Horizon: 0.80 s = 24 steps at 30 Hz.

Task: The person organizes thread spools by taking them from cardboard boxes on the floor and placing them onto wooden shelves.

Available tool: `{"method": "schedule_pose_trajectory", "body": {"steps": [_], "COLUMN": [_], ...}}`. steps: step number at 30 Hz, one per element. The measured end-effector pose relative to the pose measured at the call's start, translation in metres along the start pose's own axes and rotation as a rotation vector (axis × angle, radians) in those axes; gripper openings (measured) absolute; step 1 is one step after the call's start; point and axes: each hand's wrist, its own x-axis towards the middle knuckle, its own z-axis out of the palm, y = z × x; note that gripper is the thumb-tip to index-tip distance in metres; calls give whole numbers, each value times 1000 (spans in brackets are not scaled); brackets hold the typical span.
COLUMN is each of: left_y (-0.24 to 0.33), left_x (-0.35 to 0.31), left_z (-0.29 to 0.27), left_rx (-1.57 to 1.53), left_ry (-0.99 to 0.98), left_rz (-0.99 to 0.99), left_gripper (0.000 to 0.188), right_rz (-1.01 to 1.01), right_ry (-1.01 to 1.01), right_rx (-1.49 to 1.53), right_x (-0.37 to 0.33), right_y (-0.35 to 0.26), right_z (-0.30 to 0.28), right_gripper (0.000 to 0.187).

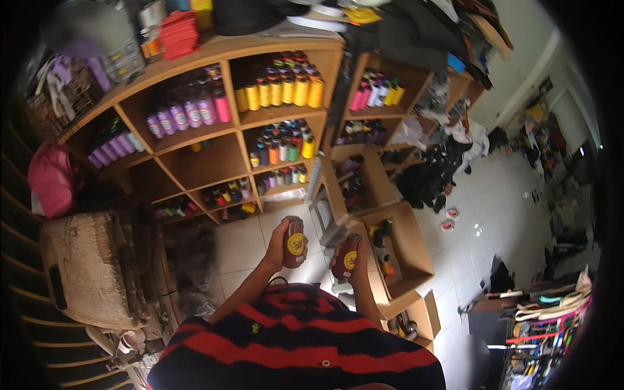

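Observation:
In my left hand (pixel 278 246) is a dark maroon thread spool (pixel 295 242) with a round yellow label facing up. Its fingers are wrapped round the spool's side. My right hand (pixel 359 268) grips a second maroon thread spool (pixel 346 256), tilted a little, also with a yellow label. The two spools are held apart in front of my striped shirt. Close by my right hand is an open cardboard box (pixel 409 250) with several spools inside. Ahead stands a wooden cubby shelf (pixel 201 159) holding rows of yellow, purple and other coloured spools.
More cardboard boxes (pixel 380 175) stand to the right on the tiled floor (pixel 244 234). At left is a worn padded seat (pixel 91 270) beside a pink cloth (pixel 51 179). Dark garments (pixel 429 179) lie heaped at the far right. Red sandals (pixel 448 220) rest on the floor. Hanging clothes (pixel 552 318) fill the lower right.

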Motion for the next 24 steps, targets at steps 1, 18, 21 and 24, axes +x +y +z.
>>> {"method": "schedule_pose_trajectory", "body": {"steps": [1,18,21,24], "left_y": [12,118,112,96], "left_x": [-10,-175,-198,-209], "left_z": [-16,-176,-174,-185], "left_rx": [-35,-255,-332,-224], "left_ry": [34,197,136,250], "left_rz": [22,716,781,700], "left_gripper": [57,56,53,53], "right_rz": [14,506,592,630], "right_ry": [-29,-591,-647,-647], "right_rx": [-32,107,65,-6], "right_x": [11,124,124,122], "right_y": [14,161,181,199], "right_z": [12,208,226,240], "right_gripper": [56,54,49,42]}}
